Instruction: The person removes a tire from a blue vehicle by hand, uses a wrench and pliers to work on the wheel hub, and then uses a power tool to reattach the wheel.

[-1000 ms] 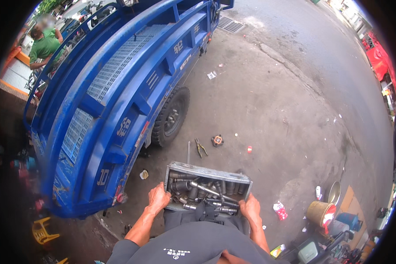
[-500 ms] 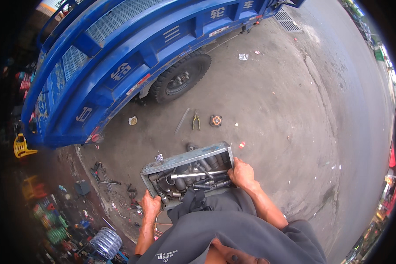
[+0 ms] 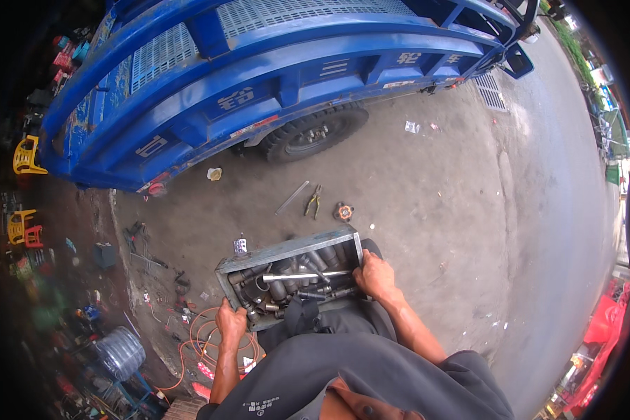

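A grey metal box (image 3: 287,250), open on top, is held in front of my body. My left hand (image 3: 231,321) is closed on its near left corner, while my right hand (image 3: 376,274) grips the right end wall. Dark sockets (image 3: 278,290) and other round metal fittings fill the box in a loose heap. Across them lies a shiny silver bar (image 3: 306,276). On the ground beyond the box are pliers (image 3: 313,203) with yellow-green handles, a thin flat strip (image 3: 291,198) and an orange and black knob-like part (image 3: 343,211).
A blue cargo truck (image 3: 294,66) with a black wheel (image 3: 315,133) stands ahead. Tools (image 3: 143,248) lie on the ground at left, near a small dark box (image 3: 106,255). An orange hose (image 3: 201,334) coils beside my left forearm. Yellow chairs (image 3: 28,155) stand further left.
The view has turned, and the truck appears further right and higher. The box stays in both hands, now nearer the pliers in the picture. More of the orange hose shows.
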Tool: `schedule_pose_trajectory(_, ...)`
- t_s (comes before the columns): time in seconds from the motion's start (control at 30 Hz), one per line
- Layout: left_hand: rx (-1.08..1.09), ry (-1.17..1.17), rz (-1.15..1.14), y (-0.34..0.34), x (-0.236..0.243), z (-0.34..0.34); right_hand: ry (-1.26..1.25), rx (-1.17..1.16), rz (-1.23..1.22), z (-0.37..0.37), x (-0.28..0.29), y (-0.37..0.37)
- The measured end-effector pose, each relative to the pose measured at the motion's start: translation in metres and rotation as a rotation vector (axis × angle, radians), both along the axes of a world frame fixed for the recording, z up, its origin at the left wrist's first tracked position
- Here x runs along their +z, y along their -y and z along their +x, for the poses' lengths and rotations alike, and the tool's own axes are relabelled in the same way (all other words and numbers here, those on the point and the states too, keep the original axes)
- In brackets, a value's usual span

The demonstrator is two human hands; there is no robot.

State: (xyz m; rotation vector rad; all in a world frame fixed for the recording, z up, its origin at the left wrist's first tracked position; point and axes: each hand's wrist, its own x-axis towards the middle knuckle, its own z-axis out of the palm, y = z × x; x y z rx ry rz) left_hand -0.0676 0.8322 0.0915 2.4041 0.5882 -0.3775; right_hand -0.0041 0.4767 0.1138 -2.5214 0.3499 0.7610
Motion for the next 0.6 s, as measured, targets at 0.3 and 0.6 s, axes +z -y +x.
schedule_pose_trajectory(0.3, 0.277, 0.028, 0.017, 0.046, -0.012, -0.03, -0.054, 0.299, 0.011, 0.083, -0.01, 0.013)
schedule_pose_trajectory(0.6, 0.632, -0.313, 0.031, 0.163, -0.012, -0.046, -0.308, 0.694, -0.092, 0.146, -0.057, 0.059)
